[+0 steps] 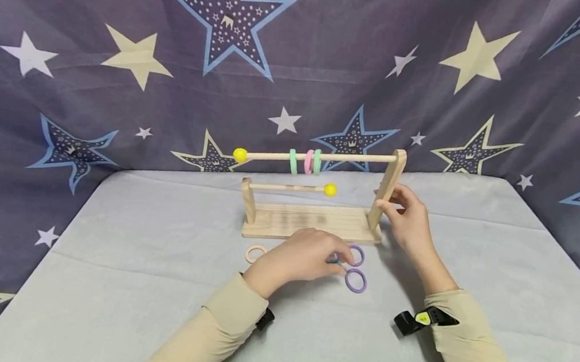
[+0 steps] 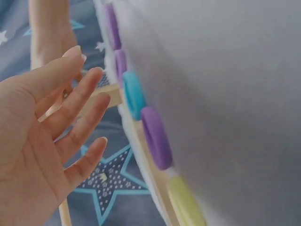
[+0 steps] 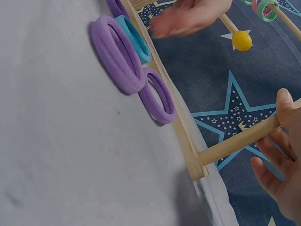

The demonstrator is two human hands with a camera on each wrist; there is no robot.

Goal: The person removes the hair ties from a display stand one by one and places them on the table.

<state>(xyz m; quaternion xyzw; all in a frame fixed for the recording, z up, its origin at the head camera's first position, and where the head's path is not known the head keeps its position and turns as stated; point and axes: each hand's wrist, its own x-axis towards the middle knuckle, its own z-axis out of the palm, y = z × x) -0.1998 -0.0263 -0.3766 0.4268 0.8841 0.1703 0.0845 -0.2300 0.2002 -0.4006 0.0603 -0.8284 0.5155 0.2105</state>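
A wooden two-rod stand (image 1: 313,213) stands on the table. My right hand (image 1: 410,221) grips its tall right post (image 1: 389,181) between thumb and fingers. On the upper rod (image 1: 359,159) hang two green hair ties (image 1: 317,162) and a pink hair tie (image 1: 309,162). My left hand (image 1: 306,255) hovers in front of the base with fingers loosely bent and nothing in them. Beneath it lie several purple hair ties (image 3: 109,63), a blue hair tie (image 2: 136,96) and a pale yellow one (image 2: 186,202), partly hidden by the hand in the head view.
The lower rod (image 1: 289,188) ends in a yellow ball (image 1: 330,190), and another yellow ball (image 1: 240,155) caps the upper rod's left end. A grey cloth (image 1: 133,259) covers the table. Behind it hangs a dark curtain (image 1: 333,47) with stars.
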